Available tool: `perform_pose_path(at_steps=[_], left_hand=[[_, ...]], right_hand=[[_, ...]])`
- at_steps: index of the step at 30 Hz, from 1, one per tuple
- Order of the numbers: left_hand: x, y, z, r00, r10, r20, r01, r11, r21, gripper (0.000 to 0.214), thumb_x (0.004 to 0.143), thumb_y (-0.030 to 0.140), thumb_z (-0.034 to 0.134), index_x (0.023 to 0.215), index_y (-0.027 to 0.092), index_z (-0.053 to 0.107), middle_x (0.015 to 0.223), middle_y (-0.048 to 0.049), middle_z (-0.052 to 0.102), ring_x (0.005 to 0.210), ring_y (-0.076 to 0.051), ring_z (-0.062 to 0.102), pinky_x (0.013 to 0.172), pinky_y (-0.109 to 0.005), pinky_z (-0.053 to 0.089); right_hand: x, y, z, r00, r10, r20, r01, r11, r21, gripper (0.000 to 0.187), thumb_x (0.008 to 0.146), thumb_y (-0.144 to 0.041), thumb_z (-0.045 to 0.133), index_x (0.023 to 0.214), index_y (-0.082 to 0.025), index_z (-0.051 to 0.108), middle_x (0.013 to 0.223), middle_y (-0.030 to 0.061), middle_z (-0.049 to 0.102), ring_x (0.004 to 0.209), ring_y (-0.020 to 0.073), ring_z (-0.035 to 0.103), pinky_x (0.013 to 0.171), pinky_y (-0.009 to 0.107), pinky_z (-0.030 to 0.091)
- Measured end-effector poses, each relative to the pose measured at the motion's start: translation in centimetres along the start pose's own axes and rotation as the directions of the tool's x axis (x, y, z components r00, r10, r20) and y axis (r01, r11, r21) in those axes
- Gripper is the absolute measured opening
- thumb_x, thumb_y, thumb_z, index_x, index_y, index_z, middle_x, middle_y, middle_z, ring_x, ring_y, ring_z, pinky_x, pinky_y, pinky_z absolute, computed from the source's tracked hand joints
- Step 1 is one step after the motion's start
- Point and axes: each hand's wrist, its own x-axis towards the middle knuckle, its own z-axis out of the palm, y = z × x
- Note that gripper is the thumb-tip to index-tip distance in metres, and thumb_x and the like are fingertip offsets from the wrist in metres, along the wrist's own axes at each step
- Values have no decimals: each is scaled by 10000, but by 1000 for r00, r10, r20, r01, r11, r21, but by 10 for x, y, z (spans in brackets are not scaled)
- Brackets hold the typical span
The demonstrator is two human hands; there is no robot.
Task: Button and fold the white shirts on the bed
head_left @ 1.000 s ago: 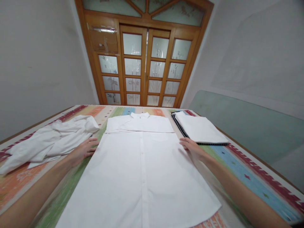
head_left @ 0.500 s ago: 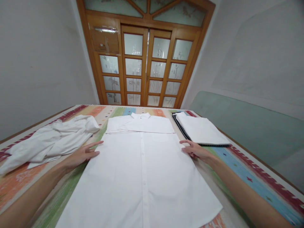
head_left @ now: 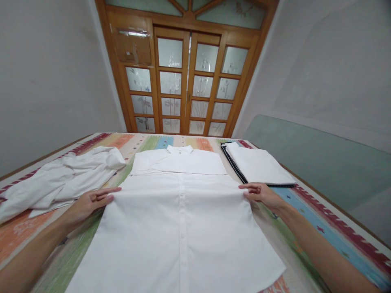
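A white button-front shirt lies flat in front of me, collar at the far end, its sleeves folded across the upper part. My left hand pinches the shirt's left side edge between thumb and fingers. On the opposite edge, my right hand grips the cloth in the same way. Between the two hands the fabric is drawn taut and slightly raised in a crosswise ridge. The near hem runs out of view at the bottom.
A crumpled white garment lies to the left. At the right rests a folded stack of white cloth over dark cloth. Beneath everything is a striped, colourful bed cover. Wooden glass-paned doors stand beyond, and a pale green panel leans at the right.
Both hands have moved from resting at the shirt's edges to pinching them, a little nearer to me and farther apart. The cloth between them has been pulled tight and lifted slightly.
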Motion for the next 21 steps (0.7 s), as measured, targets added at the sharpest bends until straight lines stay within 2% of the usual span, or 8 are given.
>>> perform_pose_path(at_steps=[5, 8, 12, 14, 17, 19, 21], left_hand=[[-3, -1, 0, 998, 56, -35, -51, 990, 129, 802, 501, 586, 807, 1172, 177, 646, 969, -60, 739, 874, -222, 683, 724, -267, 559], [-1, -2, 0, 988, 144, -56, -121, 947, 298, 742, 520, 611, 775, 1114, 175, 682, 971, -52, 738, 912, -249, 671, 763, -283, 542], [0, 0, 4, 968, 234, -90, -167, 869, 467, 620, 537, 700, 693, 888, 192, 749, 894, -60, 745, 865, -284, 656, 751, -305, 519], [0, 2, 7, 947, 305, -103, -217, 840, 497, 567, 552, 721, 663, 777, 207, 743, 876, -62, 738, 852, -274, 639, 772, -297, 500], [0, 4, 9, 907, 409, -96, -303, 795, 525, 568, 582, 745, 628, 713, 200, 714, 867, -69, 701, 826, -240, 609, 763, -274, 481], [0, 4, 10, 884, 456, -103, -343, 783, 519, 593, 582, 771, 609, 691, 195, 698, 937, -83, 677, 876, -240, 595, 771, -268, 475], [0, 3, 10, 881, 461, -104, -360, 798, 483, 592, 590, 770, 608, 694, 192, 686, 1051, -99, 663, 985, -260, 577, 829, -272, 466]], right_hand=[[-9, -9, 4, 997, -68, 37, 69, 997, -22, 603, 568, -514, 820, 1060, -180, 718, 904, 71, 681, 776, 193, 610, 660, 275, 491], [-9, -7, 8, 998, -62, 25, 64, 992, -110, 582, 571, -555, 800, 1003, -170, 734, 826, 67, 690, 691, 188, 599, 592, 274, 473], [-9, -4, 11, 993, -91, -73, 73, 972, -223, 534, 592, -609, 752, 888, -164, 752, 702, 60, 675, 609, 189, 569, 540, 282, 447], [-9, -4, 12, 983, -137, -125, 98, 957, -273, 501, 620, -623, 722, 831, -169, 752, 686, 67, 664, 622, 201, 570, 557, 293, 453], [-9, -7, 12, 943, -268, -196, 200, 929, -311, 473, 656, -647, 681, 762, -189, 738, 798, 93, 662, 726, 226, 590, 624, 311, 474], [-9, -10, 12, 916, -349, -199, 283, 911, -299, 461, 667, -657, 671, 729, -203, 718, 909, 104, 659, 837, 247, 601, 724, 335, 485], [-10, -12, 13, 915, -363, -174, 314, 915, -253, 452, 685, -652, 669, 743, -205, 704, 967, 104, 666, 927, 265, 601, 825, 360, 469]])
